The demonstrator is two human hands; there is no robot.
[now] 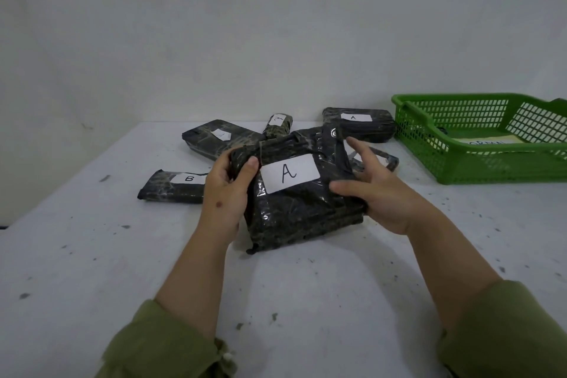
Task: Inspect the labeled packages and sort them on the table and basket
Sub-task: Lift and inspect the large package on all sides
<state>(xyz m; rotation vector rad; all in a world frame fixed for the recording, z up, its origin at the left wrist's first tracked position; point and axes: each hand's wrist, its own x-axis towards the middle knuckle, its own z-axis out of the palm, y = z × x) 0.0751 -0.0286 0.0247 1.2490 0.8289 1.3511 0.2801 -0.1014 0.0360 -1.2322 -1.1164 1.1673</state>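
Observation:
A large black plastic-wrapped package [294, 212] with a white label marked A sits tilted at the middle of the white table [92, 255]. My left hand [227, 190] grips its upper left corner, thumb on top. My right hand [377, 193] holds its right edge, thumb on the top face and fingers spread behind. Behind it lie a package labelled B [171, 189] at the left, a flat package [214, 138] with a faint label, a narrow package [277, 126] marked A, and another package marked A [359, 124] at the back right.
A green plastic basket [478, 169] stands at the right edge of the table, with a paper sheet bearing writing inside it. A plain white wall rises right behind the table. More black wrapping [383, 159] shows beneath my right hand.

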